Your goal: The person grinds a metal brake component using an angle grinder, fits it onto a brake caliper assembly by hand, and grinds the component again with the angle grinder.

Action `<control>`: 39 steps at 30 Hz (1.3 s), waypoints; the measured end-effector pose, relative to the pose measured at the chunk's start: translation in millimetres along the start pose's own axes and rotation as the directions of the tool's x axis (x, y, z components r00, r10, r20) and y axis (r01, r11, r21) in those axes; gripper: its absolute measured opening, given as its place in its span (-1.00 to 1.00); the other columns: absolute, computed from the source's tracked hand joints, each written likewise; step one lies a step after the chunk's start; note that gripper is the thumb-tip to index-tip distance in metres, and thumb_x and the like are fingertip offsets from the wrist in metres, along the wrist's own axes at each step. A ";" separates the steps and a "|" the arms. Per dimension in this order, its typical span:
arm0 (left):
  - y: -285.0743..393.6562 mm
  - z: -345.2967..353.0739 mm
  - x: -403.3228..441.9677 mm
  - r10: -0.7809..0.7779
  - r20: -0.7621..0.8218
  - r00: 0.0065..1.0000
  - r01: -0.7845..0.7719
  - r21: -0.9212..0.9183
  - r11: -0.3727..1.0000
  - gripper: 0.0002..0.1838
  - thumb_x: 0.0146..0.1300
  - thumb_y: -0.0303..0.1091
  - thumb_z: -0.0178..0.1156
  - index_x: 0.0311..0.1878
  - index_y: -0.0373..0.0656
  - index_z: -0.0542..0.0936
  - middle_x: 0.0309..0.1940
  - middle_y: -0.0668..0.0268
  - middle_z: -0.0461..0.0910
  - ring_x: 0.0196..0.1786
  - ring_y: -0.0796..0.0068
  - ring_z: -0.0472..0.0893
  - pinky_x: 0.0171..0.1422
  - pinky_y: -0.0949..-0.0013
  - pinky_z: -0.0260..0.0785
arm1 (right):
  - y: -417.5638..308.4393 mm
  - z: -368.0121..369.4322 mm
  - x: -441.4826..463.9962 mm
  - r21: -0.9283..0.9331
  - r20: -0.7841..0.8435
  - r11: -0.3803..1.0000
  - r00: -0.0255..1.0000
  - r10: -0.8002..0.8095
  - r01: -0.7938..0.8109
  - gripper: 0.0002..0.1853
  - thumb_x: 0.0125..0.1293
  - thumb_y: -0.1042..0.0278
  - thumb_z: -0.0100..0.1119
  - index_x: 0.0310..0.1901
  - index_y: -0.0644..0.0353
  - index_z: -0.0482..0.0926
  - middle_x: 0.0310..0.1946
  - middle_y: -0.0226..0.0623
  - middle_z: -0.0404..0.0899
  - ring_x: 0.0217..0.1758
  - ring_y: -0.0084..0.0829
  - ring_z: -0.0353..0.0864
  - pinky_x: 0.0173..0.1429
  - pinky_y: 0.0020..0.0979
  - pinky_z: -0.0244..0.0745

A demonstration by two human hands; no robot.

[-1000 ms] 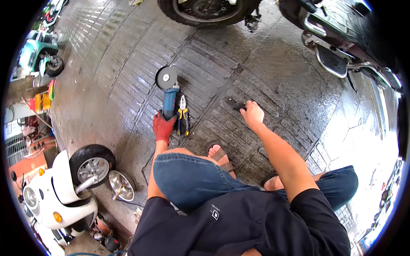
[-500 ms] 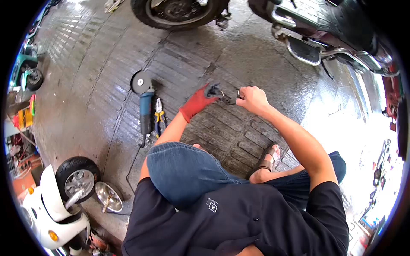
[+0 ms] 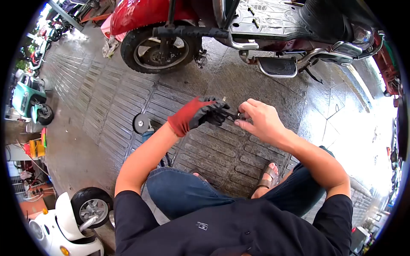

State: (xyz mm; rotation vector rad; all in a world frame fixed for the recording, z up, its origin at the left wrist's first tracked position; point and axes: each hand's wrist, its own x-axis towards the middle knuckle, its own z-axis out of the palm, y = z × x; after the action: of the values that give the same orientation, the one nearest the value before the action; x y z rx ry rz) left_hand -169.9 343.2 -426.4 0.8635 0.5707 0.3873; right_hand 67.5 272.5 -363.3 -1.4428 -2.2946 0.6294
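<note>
My left hand [image 3: 200,115], in a red and black work glove, is closed around a small dark part [image 3: 232,114]. Its shape is mostly hidden by the fingers. My bare right hand [image 3: 263,121] is closed in a pinch at the other end of this part, with a small shiny bit between thumb and fingers. Both hands are above the floor, in front of my knees. To the left of the gloved hand lies an angle grinder [image 3: 141,123] with a round disc, its body partly covered by my arm. The pliers [image 3: 165,161] are mostly hidden beside my knee.
A red scooter [image 3: 273,34] with a black front wheel [image 3: 160,49] stands ahead. At lower left is a white scooter [image 3: 64,226] near a loose-looking wheel [image 3: 91,208]. A green scooter [image 3: 30,100] stands at far left. The grooved floor [image 3: 115,91] looks wet.
My view has tilted up, showing more of the red scooter. Both hands have come closer together around the dark part, and my left arm now covers much of the grinder and pliers.
</note>
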 end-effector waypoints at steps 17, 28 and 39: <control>7.1 -167.2 112.1 0.189 -0.627 0.756 -0.062 0.219 0.974 -0.61 0.43 -0.16 -0.09 0.23 -0.06 0.44 -0.03 0.27 0.59 -0.04 0.34 0.57 0.03 0.34 0.41 | 31.0 -33.7 0.4 0.050 -0.029 0.999 1.000 -0.004 0.005 -0.84 0.00 0.35 0.23 -0.46 0.24 0.50 -0.48 -0.19 0.44 -0.32 -0.14 0.54 -0.25 -0.18 0.45; 2.3 -220.8 209.6 0.437 0.003 0.899 -0.344 -0.614 0.711 -0.64 0.38 -0.04 -0.03 -0.20 -0.16 0.53 -0.49 0.36 0.45 -0.54 0.51 0.33 -0.40 0.49 0.24 | 7.1 -96.5 -71.8 0.524 0.070 0.829 0.980 0.185 -0.194 -0.79 0.15 0.30 0.24 -0.44 0.26 0.49 -0.52 -0.26 0.44 -0.50 -0.37 0.52 -0.37 -0.37 0.41; -62.3 -105.0 152.6 0.191 -0.163 0.968 -0.251 -0.567 0.784 -0.68 0.35 -0.04 -0.08 -0.04 0.04 0.55 -0.22 0.46 0.57 -0.12 0.40 0.54 -0.03 0.09 0.44 | 46.5 -78.5 -50.9 0.512 -0.110 0.859 0.989 0.101 -0.030 -0.75 0.10 0.26 0.20 -0.48 0.29 0.44 -0.51 -0.18 0.45 -0.43 -0.21 0.52 -0.32 -0.25 0.39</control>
State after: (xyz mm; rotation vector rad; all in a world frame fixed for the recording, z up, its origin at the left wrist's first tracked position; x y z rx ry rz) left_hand -108.6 450.7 -577.8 0.3081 0.3992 0.7803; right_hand 164.0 258.1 -326.1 -1.2576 -1.7909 1.0347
